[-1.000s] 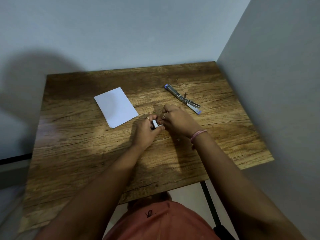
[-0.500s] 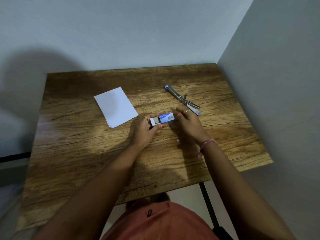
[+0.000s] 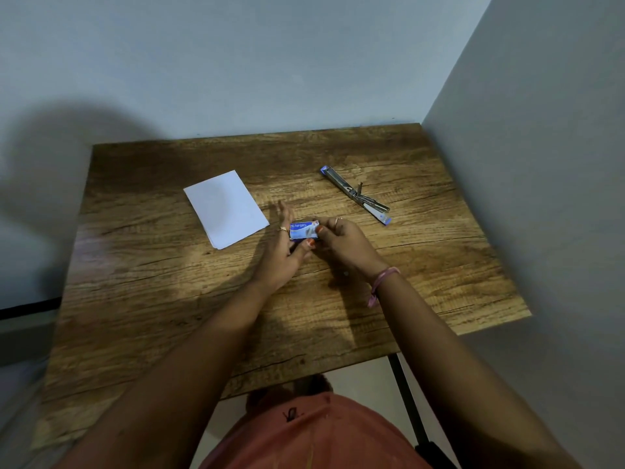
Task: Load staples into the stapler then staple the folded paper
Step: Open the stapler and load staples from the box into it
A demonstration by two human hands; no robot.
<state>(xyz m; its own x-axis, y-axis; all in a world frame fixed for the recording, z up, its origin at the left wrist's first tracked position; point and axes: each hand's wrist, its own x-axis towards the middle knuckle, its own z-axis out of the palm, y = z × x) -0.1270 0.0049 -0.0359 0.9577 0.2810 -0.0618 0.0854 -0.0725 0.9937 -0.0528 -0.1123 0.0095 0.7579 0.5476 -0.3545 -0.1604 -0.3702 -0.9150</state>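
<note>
A small blue and white staple box (image 3: 303,230) sits between my hands near the middle of the wooden table (image 3: 169,299). My right hand (image 3: 345,243) grips the box's right end with thumb and fingers. My left hand (image 3: 283,252) has its fingers stretched flat against the box's left end, thumb under it. The stapler (image 3: 356,195), metal with blue ends, lies swung fully open at the back right, untouched. The folded white paper (image 3: 225,208) lies flat to the left of my hands.
The table stands in a corner, with a wall behind it and another close on the right. A black table leg (image 3: 407,404) shows below the front edge. My orange-clad lap (image 3: 304,434) is beneath the table.
The box was pulled out long between both hands half a second ago. Now it looks short again, my left fingers have spread flat and my right hand has come in closer.
</note>
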